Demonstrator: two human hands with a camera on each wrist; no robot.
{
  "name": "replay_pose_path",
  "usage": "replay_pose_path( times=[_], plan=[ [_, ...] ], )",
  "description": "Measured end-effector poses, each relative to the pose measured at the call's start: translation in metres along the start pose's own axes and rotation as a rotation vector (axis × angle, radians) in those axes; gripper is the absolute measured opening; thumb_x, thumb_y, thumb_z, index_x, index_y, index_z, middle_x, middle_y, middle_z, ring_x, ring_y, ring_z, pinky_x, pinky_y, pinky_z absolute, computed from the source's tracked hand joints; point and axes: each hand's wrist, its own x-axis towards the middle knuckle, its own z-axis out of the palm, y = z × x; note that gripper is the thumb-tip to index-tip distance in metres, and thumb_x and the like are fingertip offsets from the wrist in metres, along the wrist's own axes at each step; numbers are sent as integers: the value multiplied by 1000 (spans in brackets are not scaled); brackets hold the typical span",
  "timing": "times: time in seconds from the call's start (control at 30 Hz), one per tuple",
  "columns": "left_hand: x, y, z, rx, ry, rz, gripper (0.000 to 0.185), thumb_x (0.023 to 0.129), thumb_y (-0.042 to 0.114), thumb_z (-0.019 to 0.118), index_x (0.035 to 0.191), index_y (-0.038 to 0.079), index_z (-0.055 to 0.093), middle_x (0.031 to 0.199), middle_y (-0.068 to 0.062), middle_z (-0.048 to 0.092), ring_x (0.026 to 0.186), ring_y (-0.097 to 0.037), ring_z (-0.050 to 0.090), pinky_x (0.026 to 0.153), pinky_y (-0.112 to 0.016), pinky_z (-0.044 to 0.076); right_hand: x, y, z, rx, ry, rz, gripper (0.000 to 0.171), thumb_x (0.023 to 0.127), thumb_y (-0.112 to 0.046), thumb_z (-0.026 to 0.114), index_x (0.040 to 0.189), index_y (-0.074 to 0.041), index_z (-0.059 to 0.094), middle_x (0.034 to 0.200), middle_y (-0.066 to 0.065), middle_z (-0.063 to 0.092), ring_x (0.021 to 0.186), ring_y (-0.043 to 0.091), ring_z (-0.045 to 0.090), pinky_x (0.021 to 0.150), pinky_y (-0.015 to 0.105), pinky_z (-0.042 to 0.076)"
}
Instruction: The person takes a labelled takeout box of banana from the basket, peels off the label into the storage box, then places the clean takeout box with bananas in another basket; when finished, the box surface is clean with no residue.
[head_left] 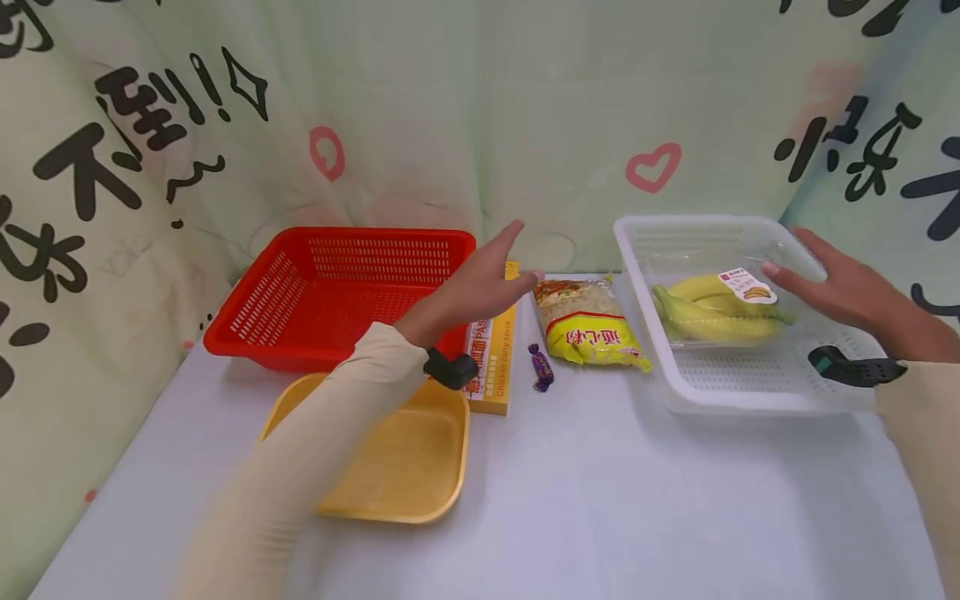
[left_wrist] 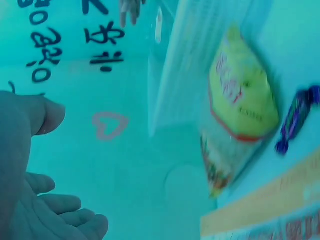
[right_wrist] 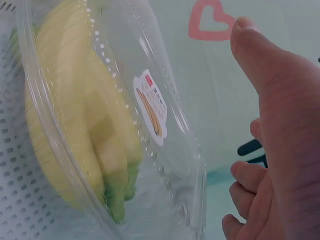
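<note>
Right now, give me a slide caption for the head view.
Left hand open above the pasta box; right hand open beside boxed bananas in the white basket.

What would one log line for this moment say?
left hand: open, above pasta box | right hand: open, by banana pack | banana pack: in white basket
</note>
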Motion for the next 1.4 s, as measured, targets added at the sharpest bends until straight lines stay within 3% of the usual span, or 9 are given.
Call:
replay_pose_path(
  times=[0.3,0.53,0.67,0.73,0.9,1.1,1.23,1.4],
  plan=[
    [8,25,50,-68,-62,10,77,97,33,59,157,17,14,161,6,15,145,-10,16,112,-33,28,-5,16,4,18,65,46,93,94,-57,50,157,-13,-3,139,42,27,103,67,40,60,72,45],
    [19,36,86,-127,-99,33,73,97,34,56,156,15,19,162,7,11,144,-3,9,114,-27,19,-11,25,10,7,87,85,96,92,-57,53,156,-8,1,136,44,28,100,67,40,59,71,44],
    [23,42,104,-213,-79,101,68,97,32,59,154,17,26,160,5,18,142,-5,18,112,-30,28,-12,26,12,12,84,88,95,93,-56,52,156,-7,0,138,45,25,101,68,38,62,72,42],
    [25,45,113,-259,-66,120,67,95,30,62,152,19,29,157,4,22,137,-8,29,107,-31,36,-12,26,12,9,84,98,95,94,-56,50,155,-6,-3,142,45,20,106,69,36,66,75,39],
    [25,55,137,-298,-53,59,80,92,36,66,155,17,21,158,6,19,134,-7,33,103,-25,38,-14,26,10,2,76,171,97,95,-58,46,153,-4,-11,147,43,3,117,72,23,72,79,31],
    [23,63,157,-333,-29,23,88,89,40,69,156,17,16,157,9,20,134,-3,31,106,-25,34,-14,24,9,25,79,199,96,95,-59,45,153,-5,-9,147,42,4,119,71,21,69,80,32],
    [23,67,167,-301,-56,-22,88,91,41,67,157,17,15,162,5,6,142,-8,18,110,-28,30,-6,39,14,16,105,195,93,95,-59,43,154,-5,-3,149,41,6,118,71,24,68,79,33],
    [23,72,175,-202,-73,-43,87,92,37,66,157,15,12,162,1,-2,144,-11,17,108,-25,32,0,51,21,27,137,208,91,95,-61,40,155,-4,1,151,38,6,123,68,22,72,79,32]
  ],
)
